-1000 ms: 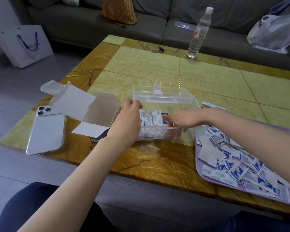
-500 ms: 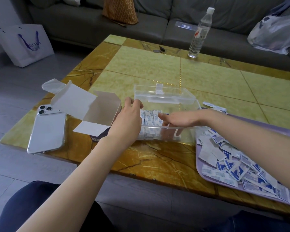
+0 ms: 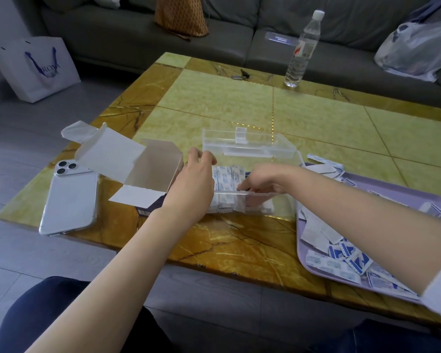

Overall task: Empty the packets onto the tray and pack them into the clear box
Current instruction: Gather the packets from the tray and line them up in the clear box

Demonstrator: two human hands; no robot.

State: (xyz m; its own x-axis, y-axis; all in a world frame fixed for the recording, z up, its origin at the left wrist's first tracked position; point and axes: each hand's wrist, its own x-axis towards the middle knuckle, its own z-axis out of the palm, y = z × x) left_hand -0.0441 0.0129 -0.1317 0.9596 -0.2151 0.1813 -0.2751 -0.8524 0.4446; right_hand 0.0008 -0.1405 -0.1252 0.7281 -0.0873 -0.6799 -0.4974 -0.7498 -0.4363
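Mid-pack, we judge: past the opened carton (image 3: 138, 164), the left hand (image 3: 191, 187) grips the left end wall of the clear box (image 3: 280, 200) at the table's near edge. The right hand (image 3: 262, 179) dips in, fingers bent down against the upright row of packets (image 3: 225, 178), pinch or push we can't tell. Next we'd pull more loose packets (image 3: 346, 253) off the tray (image 3: 387, 188) at the near right corner and slot them upright into the box's bare right end without toppling the row. Room: paper bag (image 3: 36, 67) on the floor, phone (image 3: 70, 197) at the near left corner of the yellow marble-look table (image 3: 227, 98), water bottle (image 3: 302, 49) at the far edge, grey sofa (image 3: 112, 34) behind.
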